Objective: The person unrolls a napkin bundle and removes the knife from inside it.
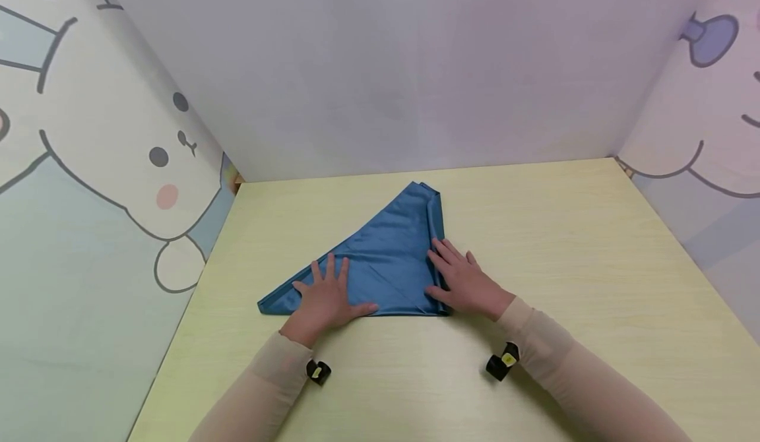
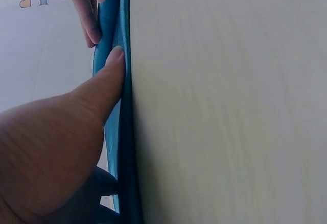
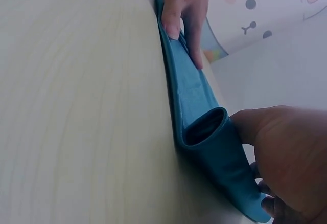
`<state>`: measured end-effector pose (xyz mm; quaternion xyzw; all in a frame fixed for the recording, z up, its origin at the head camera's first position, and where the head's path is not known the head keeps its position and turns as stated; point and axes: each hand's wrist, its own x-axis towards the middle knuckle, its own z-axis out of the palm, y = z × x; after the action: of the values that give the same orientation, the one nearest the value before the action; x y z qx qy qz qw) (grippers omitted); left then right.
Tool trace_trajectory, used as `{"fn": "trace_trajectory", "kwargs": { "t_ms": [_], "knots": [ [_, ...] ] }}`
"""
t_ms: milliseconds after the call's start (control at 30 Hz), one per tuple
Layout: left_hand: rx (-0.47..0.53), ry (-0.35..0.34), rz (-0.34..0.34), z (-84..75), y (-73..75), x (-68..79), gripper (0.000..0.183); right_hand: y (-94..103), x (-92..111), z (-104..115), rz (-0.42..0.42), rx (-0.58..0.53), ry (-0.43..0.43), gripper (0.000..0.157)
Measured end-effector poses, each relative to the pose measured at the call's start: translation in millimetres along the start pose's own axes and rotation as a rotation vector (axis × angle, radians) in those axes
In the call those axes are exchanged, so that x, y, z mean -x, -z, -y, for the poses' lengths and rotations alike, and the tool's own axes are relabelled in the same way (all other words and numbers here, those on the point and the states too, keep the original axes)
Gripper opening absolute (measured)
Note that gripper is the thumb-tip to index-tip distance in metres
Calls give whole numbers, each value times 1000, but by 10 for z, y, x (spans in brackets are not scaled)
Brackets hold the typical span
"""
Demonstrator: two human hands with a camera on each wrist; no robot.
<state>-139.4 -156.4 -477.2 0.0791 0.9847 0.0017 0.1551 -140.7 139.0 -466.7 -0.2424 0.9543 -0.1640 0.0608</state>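
Observation:
A blue satiny cloth (image 1: 388, 231), folded into a rough triangle, lies on the table with its long point to the left. Its right edge is turned into a thick roll, and the right wrist view shows the hollow end of this roll (image 3: 219, 155). My left hand (image 1: 325, 300) rests flat on the left part of the cloth with fingers spread, its thumb along the near edge. Over on the right side, my right hand (image 1: 466, 285) touches the roll with extended fingers and thumb. In the right wrist view some of its fingertips are partly hidden behind the cloth.
The pale wooden table (image 1: 564, 244) extends around the cloth on all sides. A plain light wall (image 1: 415, 66) stands along its far edge. Panels with cartoon animals (image 1: 119, 132) rise at left and right. Each wrist carries a small black camera (image 1: 501, 361).

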Motion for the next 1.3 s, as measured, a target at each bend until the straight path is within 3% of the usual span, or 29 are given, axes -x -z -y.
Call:
{"fn": "trace_trajectory", "kwargs": {
  "t_ms": [367, 933, 1300],
  "knots": [
    [4, 2, 1, -3, 29, 21, 124, 14, 11, -73, 4, -26, -1, 78],
    [5, -2, 21, 117, 46, 33, 124, -57, 75, -223, 47, -69, -32, 79],
    [-5, -3, 23, 115, 53, 38, 124, -26, 61, -137, 10, -38, 13, 79]
  ]
}}
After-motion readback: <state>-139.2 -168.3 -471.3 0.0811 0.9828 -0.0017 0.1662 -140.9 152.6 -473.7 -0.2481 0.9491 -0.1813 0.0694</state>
